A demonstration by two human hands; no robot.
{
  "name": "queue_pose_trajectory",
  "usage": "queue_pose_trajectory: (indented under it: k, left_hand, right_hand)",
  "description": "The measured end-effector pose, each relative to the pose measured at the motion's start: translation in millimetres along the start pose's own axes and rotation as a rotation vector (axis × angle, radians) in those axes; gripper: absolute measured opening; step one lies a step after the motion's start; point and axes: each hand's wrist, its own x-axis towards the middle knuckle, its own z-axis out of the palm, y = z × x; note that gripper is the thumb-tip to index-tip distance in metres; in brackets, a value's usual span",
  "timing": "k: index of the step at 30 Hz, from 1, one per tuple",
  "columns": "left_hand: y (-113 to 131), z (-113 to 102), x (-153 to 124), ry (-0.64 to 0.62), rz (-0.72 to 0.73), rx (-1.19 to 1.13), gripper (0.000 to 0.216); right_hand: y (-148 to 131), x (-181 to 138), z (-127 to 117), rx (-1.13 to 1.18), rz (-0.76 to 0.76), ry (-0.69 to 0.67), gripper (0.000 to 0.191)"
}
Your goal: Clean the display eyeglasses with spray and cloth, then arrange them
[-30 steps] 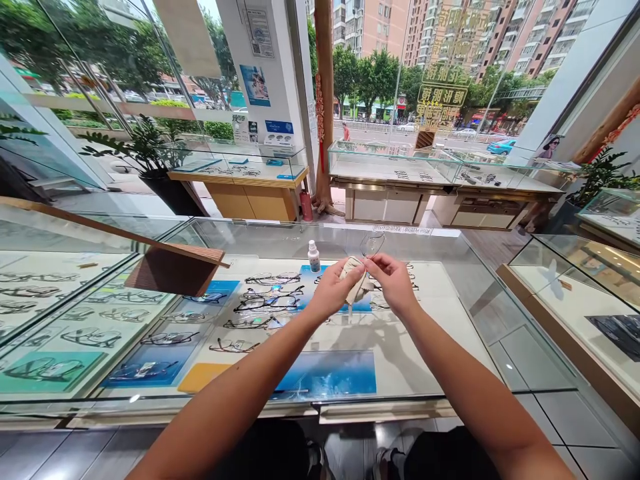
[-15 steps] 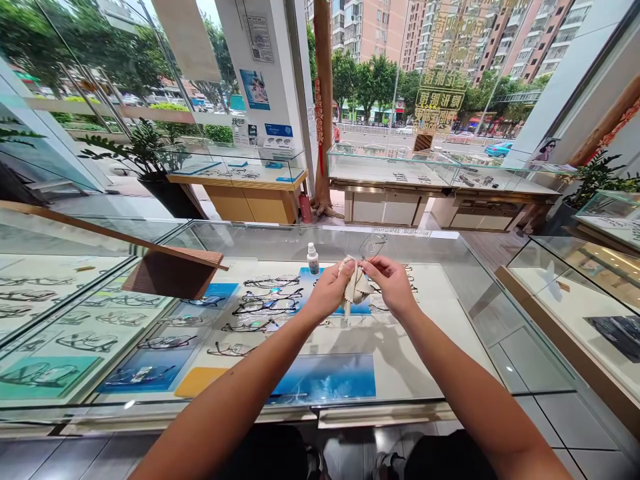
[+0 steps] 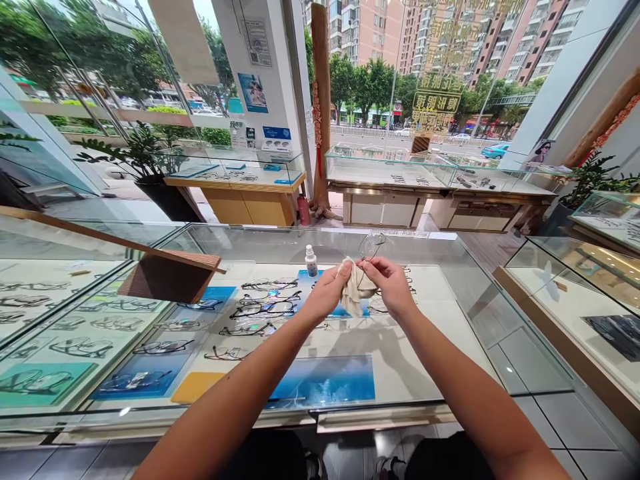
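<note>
Both my hands are raised over a glass display counter (image 3: 450,320). My left hand (image 3: 327,293) is closed, pinching a beige cleaning cloth (image 3: 353,295) that hangs down between the hands. My right hand (image 3: 387,283) is closed on a thin-framed pair of glasses (image 3: 371,245), one clear lens sticking up above the fingers. The cloth is pressed against the glasses where the two hands meet. A small white bottle with a blue label (image 3: 311,261) stands on the counter glass just left of my left hand.
Under the counter glass lie several pairs of glasses (image 3: 260,310) on white and blue mats. A wooden sloped stand (image 3: 167,277) sits to the left. More glass cases stand left, right and behind, with potted plants (image 3: 145,157) and windows onto a street.
My hands have stayed together at the same spot; the cloth has shifted a little between the fingers as it rubs the glasses. The view has drifted slightly.
</note>
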Motion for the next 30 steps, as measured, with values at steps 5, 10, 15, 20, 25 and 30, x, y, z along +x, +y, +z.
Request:
queue_pose_trajectory:
  k: [5, 10, 15, 20, 25, 30]
  left_hand:
    - [3.6, -10.8, 5.6, 0.078, -0.023, -0.008, 0.065]
    - [10.2, -19.4, 7.8, 0.152, 0.019, -0.028, 0.062]
    - [16.8, -20.4, 8.6, 0.158, 0.032, -0.113, 0.061]
    - [24.0, -17.7, 6.5, 0.104, 0.024, -0.122, 0.063]
    - [29.9, -14.1, 0.8, -0.011, -0.024, -0.094, 0.064]
    - [31.6, -14.6, -1.4, -0.142, 0.022, -0.104, 0.058]
  right_hand:
    - [-11.4, 4.7, -10.7, -0.018, -0.04, 0.046, 0.033]
    - [-16.7, 4.0, -14.1, -0.072, -0.105, -0.001, 0.028]
    - [-18.4, 0.9, -14.9, -0.198, -0.158, -0.032, 0.027]
    - [-18.8, -0.5, -14.1, -0.145, -0.07, -0.142, 0.033]
    - [-19.0, -1.4, -10.7, -0.115, 0.024, -0.261, 0.037]
    - [-18.6, -0.4, -12.1, -0.085, 0.024, -0.337, 0.032]
